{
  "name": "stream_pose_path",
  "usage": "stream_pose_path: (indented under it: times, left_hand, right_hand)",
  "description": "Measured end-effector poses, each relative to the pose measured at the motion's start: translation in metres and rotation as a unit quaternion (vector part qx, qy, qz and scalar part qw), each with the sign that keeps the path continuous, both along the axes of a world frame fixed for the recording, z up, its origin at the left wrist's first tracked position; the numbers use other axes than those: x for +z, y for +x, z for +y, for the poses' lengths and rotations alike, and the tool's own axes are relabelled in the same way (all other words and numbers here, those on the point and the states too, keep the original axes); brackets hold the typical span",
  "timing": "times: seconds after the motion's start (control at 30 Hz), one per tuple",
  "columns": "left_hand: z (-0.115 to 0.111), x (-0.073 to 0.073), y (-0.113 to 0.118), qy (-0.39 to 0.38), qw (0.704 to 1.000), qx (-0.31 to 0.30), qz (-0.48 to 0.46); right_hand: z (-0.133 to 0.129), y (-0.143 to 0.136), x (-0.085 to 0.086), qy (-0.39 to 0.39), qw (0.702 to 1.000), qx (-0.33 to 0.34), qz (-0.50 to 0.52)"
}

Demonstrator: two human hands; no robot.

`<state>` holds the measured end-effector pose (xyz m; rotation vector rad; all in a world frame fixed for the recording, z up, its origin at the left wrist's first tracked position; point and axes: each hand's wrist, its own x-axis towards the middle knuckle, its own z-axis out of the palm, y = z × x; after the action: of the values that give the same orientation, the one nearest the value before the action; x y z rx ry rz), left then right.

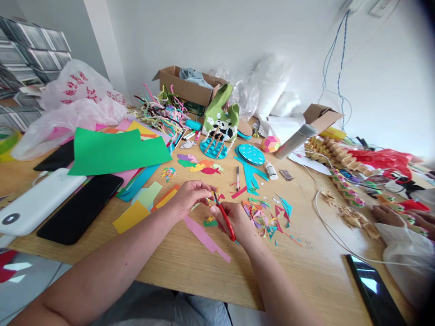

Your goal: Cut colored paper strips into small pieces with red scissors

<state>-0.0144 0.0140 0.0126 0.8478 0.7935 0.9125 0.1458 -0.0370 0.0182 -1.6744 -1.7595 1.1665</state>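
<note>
Over the middle of the wooden table, my right hand (pixel 235 222) grips red-handled scissors (pixel 227 219), their dark blades pointing up and left toward my other hand. My left hand (pixel 194 195) is pinched around a small yellow scrap (pixel 217 190) beside the blade tips. A pink paper strip (pixel 205 237) lies below my hands, and a small green piece (pixel 210 223) is between them. Beyond are coloured paper fish (pixel 199 166). To the right sits a heap of paper scraps (pixel 265 217). A marker (pixel 237 178) lies just past my hands.
Green sheets (pixel 115 151), a white power bank (pixel 41 201) and a black phone (pixel 81 209) lie left. A panda bag (pixel 220 120) stands behind, a grey bottle (pixel 295 141) right of it. Another person's hands (pixel 390 216), a cable (pixel 326 222) and another phone (pixel 374 290) are right.
</note>
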Motion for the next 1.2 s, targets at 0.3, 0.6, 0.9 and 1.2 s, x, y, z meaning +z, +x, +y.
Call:
stream_pose_path:
  times: [0.3,0.6,0.9,1.2]
  left_hand:
    - [-0.001,-0.002,0.001,-0.041,0.997,-0.012,-0.069]
    - [-0.001,-0.005,0.002,-0.042,0.996,0.0,-0.075]
    - [0.002,-0.005,0.0,-0.046,0.995,0.018,-0.081]
    - [0.009,-0.016,-0.001,0.188,0.939,0.057,0.283]
  right_hand:
    - [0.0,-0.002,0.004,-0.001,1.0,-0.004,-0.003]
    - [0.0,-0.003,0.006,-0.008,1.0,-0.01,-0.014]
    - [0.001,0.001,0.006,0.037,0.998,-0.047,0.033]
    - [0.008,0.013,0.009,0.132,0.988,-0.056,-0.049]
